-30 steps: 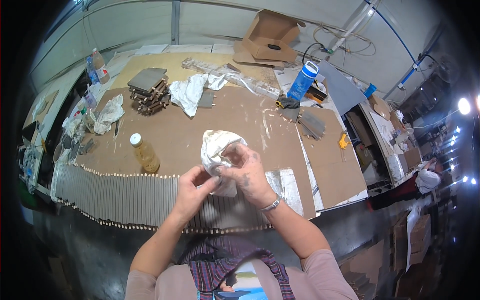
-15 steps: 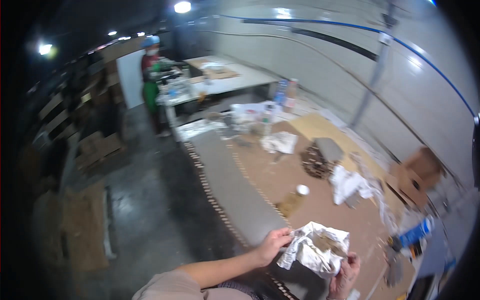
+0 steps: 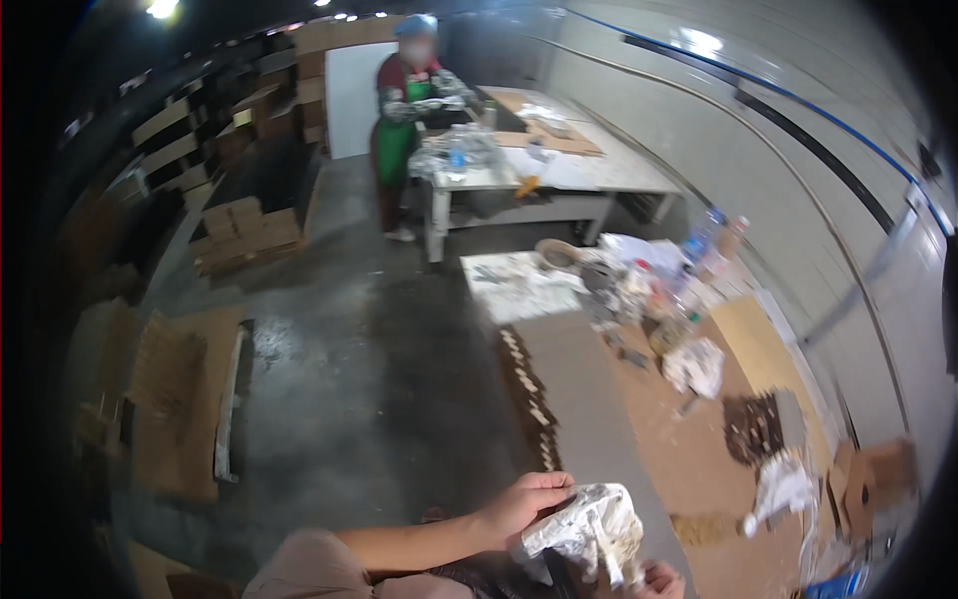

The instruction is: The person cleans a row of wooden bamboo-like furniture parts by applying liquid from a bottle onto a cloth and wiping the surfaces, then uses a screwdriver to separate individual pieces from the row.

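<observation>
A crumpled white cloth [image 3: 591,521] with grey and brownish stains is stretched between my hands over the near edge of the table. My left hand [image 3: 521,511] pinches its upper left corner between thumb and fingers. At the lower edge of the picture, my right hand [image 3: 661,581] has its fingers curled at the cloth's lower right side; part of that hand is cut off. On the brown table board [image 3: 654,419] just beyond lies a yellowish-brown patch [image 3: 702,528]. Farther along are a second crumpled white cloth [image 3: 694,366] and a stack of small dark brown pieces [image 3: 752,429].
Plastic bottles [image 3: 705,235] stand by the wall at the table's far end. An open cardboard box [image 3: 878,484] is at the right. Beyond, a person [image 3: 404,120] in a green apron works at a white table [image 3: 639,172]. Stacked boxes [image 3: 249,222] and flat cardboard [image 3: 185,399] are on the left.
My view has swung left, showing more floor and the other person. The cloth, spread wider before with a brown patch showing, is now bunched and lower in the picture, still in both hands.
</observation>
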Tool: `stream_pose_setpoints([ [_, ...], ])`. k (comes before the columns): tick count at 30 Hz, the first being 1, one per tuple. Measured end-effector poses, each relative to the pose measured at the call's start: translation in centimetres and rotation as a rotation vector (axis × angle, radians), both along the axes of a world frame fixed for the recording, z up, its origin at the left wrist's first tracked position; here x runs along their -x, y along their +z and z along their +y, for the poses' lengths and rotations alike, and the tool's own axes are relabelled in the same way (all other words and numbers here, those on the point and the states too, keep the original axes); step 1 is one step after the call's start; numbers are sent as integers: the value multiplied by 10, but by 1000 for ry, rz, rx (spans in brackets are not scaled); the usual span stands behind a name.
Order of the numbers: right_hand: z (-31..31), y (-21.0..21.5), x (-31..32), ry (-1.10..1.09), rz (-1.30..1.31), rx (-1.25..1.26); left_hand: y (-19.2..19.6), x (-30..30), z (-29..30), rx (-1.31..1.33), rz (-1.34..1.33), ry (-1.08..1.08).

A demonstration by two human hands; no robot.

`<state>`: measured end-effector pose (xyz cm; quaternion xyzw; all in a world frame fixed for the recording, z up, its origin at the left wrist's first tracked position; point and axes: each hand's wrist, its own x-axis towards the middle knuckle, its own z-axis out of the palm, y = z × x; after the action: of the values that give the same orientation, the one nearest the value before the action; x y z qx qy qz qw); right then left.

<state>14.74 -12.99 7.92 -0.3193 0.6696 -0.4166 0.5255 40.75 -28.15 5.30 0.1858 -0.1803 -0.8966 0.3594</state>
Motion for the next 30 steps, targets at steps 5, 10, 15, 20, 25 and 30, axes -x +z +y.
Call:
stream_pose_setpoints([
  [5,-94,39,-120,205,-260,-54,-6,-105,-59,-55,1,144],
  [10,-179,32,-157,348,-470,52,-14,-177,-111,-4,-186,279],
  [15,-262,28,-204,329,-518,28,-43,-218,-164,39,-284,355],
  [20,-350,13,-240,393,-594,85,-27,-251,-250,162,-599,338],
  [25,-435,20,-261,420,-447,-32,-20,-276,-344,255,-697,268],
  [30,-514,30,-278,353,-266,-171,-61,-300,-427,246,-612,212],
])
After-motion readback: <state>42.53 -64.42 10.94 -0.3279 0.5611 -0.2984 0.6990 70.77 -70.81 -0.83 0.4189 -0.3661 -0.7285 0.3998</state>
